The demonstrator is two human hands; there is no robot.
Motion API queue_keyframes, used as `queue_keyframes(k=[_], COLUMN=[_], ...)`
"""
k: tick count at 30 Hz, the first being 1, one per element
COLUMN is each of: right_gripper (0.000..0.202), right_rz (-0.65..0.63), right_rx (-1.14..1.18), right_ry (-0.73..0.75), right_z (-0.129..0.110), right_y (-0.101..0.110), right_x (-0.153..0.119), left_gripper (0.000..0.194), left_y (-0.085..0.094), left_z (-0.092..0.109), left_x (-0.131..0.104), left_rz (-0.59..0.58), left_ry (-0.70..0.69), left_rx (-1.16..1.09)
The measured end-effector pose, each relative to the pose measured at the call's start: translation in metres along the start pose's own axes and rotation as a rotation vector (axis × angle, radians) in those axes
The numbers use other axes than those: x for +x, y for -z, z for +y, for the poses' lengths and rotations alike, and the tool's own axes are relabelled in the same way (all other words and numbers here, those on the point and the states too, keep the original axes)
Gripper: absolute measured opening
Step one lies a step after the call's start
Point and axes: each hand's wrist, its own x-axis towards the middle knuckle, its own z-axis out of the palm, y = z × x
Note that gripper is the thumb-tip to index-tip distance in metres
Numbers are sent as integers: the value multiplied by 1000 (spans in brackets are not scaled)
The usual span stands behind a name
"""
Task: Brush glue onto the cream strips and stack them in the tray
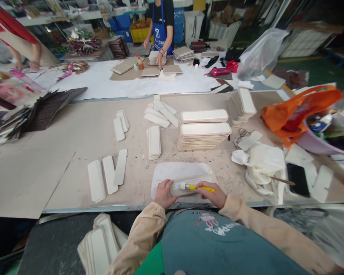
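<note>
My right hand (pixel 213 194) is closed round the yellow handle of a brush (pixel 200 188), whose pale bristles point left. Under the bristles lies a long, pale, shiny strip (pixel 193 181) on a white rounded sheet (pixel 163 170) by the table's front edge. My left hand (pixel 164 194) grips the left end of that strip, thumb at the near side and fingers at the far side. Just beyond the sheet stand a tall stack of white rounded panels (pixel 205 130) and a smaller stack (pixel 154 141).
More white panels lie left (pixel 96 179), loosely piled behind (pixel 162 110), and on a dark surface below (pixel 96 248). To the right are a white bag (pixel 266 162), black phone (pixel 298 179), scissors (pixel 242 134) and orange bag (pixel 301 107). Co-workers (pixel 162 26) stand across the table.
</note>
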Motion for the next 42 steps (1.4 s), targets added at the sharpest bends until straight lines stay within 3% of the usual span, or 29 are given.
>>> queue_keyframes(k=[4, 9, 14, 26, 34, 38, 42], right_gripper=[24, 22, 22, 28, 29, 29, 29], right_rz=[-111, -142, -95, 197, 288, 306, 228], right_rx=[-61, -121, -145, -142, -221, -239, -136], right_ry=[70, 94, 77, -43, -54, -15, 13], right_z=[-2, 4, 12, 44, 51, 46, 42], right_y=[-27, -31, -14, 59, 94, 101, 82], right_x=[17, 22, 12, -26, -42, -48, -43], left_gripper=[73, 73, 72, 69, 66, 66, 66], left_y=[0, 2, 3, 3, 2, 2, 0], left_z=[0, 1, 1, -2, 1, -1, -4], left_x=[0, -1, -1, 1, 0, 0, 0], left_rz=[-7, -2, -2, -13, -25, -28, -20], left_ry=[4, 9, 8, 8, 19, 17, 5], left_rx=[7, 7, 21, 75, 126, 135, 140])
